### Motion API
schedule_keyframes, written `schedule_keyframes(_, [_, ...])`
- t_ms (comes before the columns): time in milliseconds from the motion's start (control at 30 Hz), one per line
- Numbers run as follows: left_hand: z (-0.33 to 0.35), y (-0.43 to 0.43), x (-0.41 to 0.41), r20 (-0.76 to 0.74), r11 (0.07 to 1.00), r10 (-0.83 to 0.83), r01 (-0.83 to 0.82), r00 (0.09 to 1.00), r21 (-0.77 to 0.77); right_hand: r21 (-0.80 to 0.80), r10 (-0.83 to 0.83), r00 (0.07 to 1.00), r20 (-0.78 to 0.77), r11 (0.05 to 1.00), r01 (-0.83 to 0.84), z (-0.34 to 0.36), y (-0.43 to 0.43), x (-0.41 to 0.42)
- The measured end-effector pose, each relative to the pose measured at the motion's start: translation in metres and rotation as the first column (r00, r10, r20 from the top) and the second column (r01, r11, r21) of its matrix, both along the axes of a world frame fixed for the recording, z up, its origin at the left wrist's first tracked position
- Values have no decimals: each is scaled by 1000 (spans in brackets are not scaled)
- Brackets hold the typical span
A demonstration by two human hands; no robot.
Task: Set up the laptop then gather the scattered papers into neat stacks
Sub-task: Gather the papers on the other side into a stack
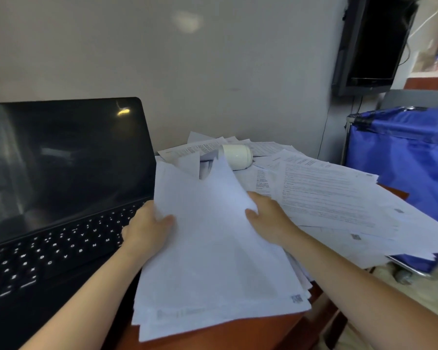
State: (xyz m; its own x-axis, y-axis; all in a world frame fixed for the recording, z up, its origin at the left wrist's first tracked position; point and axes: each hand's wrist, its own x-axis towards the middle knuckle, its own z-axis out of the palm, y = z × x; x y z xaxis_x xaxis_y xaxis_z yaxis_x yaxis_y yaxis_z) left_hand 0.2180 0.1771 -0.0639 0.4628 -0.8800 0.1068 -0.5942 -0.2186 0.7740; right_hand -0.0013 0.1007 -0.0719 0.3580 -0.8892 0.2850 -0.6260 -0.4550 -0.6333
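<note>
From the head camera, the laptop [61, 185] stands open with a dark screen at the left of the reddish surface [250, 332]. Just beside it, the left hand [147, 233] and right hand [268, 218] each grasp an opposite edge of a sheaf of papers [213, 248], thumbs on top. Behind and to the right, scattered papers [326, 198] overlap loosely, with a white jar [237, 155] lying on its side on them.

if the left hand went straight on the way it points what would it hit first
The left hand points up and right, so likely the loose papers heaped behind the held stack, then the white jar lying among them; depth is unclear.
</note>
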Motion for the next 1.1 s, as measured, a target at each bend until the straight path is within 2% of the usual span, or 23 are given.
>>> schedule_keyframes(33, [-1, 0, 2, 7, 999, -1, 1, 1000, -36, -69, -18, 994, -107, 998, 11, 2, 0, -2])
schedule_keyframes(100, [0, 2, 3, 5, 990, 2, -1, 1000, -139, -236, -158, 955, -252, 967, 97, 11, -1, -15])
schedule_keyframes(200, [3, 5, -1, -81, 948, -27, -1, 996, -320, -388, -347, 880, -323, 897, 211, 24, -1, -43])
schedule_keyframes(267, [6, 6, -3, -150, 926, -18, -40, 989, -375, -336, -386, 831, -401, 906, 259, 22, -2, -59])
schedule_keyframes(333, [5, 5, -2, -196, 912, -8, -74, 981, -404, -146, -351, 814, -462, 936, 321, 14, -6, -71])
schedule_keyframes(367, [4, 6, -1, -227, 908, -10, -86, 974, -411, -74, -324, 817, -477, 941, 330, 8, -7, -75])
schedule_keyframes(400, [4, 7, -1, -259, 906, -15, -97, 966, -412, -68, -320, 813, -487, 942, 329, 3, -8, -77])
schedule_keyframes(500, [5, 11, 1, -331, 905, -22, -122, 943, -408, -283, -455, 757, -469, 889, 359, -1, -10, -77])
schedule_keyframes(633, [6, 15, 1, -372, 897, -32, -137, 928, -421, -336, -537, 785, -309, 834, 439, -2, -16, -87])
schedule_keyframes(700, [5, 16, 0, -370, 896, -24, -144, 929, -419, -364, -508, 796, -329, 846, 389, -6, -10, -87])
schedule_keyframes(767, [4, 15, -1, -338, 899, -8, -141, 941, -414, -337, -424, 858, -290, 884, 323, -8, 1, -82])
schedule_keyframes(867, [0, 11, -2, -240, 931, 50, -132, 969, -340, -241, -349, 936, -53, 914, 327, 5, 9, -83])
schedule_keyframes(933, [-4, 8, 0, -192, 954, 102, -151, 976, -260, -326, -319, 947, 44, 891, 315, 18, 15, -81])
schedule_keyframes(1000, [-5, 6, 1, -181, 964, 130, -167, 975, -206, -377, -208, 978, 16, 905, 198, 29, 32, -67])
schedule_keyframes(1100, [0, 5, -1, -308, 973, 131, -182, 942, -144, -285, 48, 979, -197, 953, -104, 30, 58, -35])
